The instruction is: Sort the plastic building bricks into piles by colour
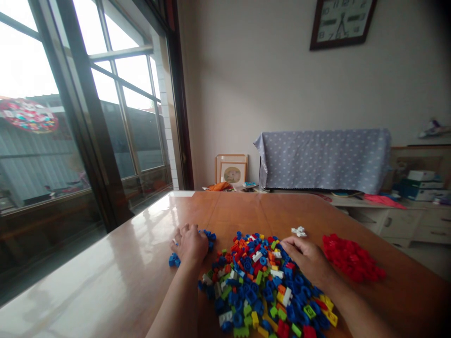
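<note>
A large heap of mixed toy building bricks (pixel 252 286), in blue, green, red, orange, yellow and white, lies on the wooden table between my arms. Left of it, my left hand (pixel 191 243) is over a small group of blue bricks (pixel 211 237), fingers apart and partly covering them. My right hand (pixel 306 256) is at the heap's right edge, thumb and forefinger drawn together; whatever is between them is too small to make out. A few white bricks (pixel 299 231) lie just beyond that hand. To its right is a pile of red bricks (pixel 348 258).
The glossy brown table (pixel 141 272) stretches away toward a wall. A tall window (pixel 123 94) stands at the left. Behind the table are a cloth-covered object (pixel 324 159), framed pictures (pixel 232 171) and a white cabinet (pixel 405 223). A clock (pixel 343 23) hangs above.
</note>
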{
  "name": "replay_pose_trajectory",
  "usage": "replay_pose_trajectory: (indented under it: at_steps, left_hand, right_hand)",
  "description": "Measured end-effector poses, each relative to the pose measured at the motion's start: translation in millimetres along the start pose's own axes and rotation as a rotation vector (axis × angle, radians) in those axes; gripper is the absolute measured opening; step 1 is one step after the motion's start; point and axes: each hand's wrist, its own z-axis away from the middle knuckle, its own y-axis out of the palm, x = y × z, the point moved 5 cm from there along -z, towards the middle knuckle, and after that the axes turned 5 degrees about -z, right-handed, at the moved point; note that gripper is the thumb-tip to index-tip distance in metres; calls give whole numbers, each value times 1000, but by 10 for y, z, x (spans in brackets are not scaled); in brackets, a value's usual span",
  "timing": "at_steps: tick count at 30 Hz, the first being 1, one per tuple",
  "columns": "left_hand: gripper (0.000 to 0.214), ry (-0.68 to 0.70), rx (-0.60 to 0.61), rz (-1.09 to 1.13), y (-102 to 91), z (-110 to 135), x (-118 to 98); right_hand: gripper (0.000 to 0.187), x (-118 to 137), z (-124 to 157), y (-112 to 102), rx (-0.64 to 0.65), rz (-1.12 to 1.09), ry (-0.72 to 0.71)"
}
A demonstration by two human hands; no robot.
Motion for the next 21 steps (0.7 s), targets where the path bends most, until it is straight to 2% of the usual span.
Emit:
replay_pose_trajectory:
  at_steps: [4,8,13,16,21]
  left_hand:
    - [34,-75,-37,212,6,-120,87]
    - [33,26,-79,521,22,-137,45]
    - [37,128,-161,664,-66,-45,-68]
    - [39,118,-70,829,-45,-17,-133]
    - [46,160,212,977,114,127,-357]
  right_hand:
    - [37,-2,-2,-1,-2,-1,-8]
    - [37,21,4,-3,-11,4,-17]
    - [35,41,21,-1,-7,9,-19]
    - [35,35,24,-1,-9,17,-15]
    - [36,21,20,5,0,41,-10]
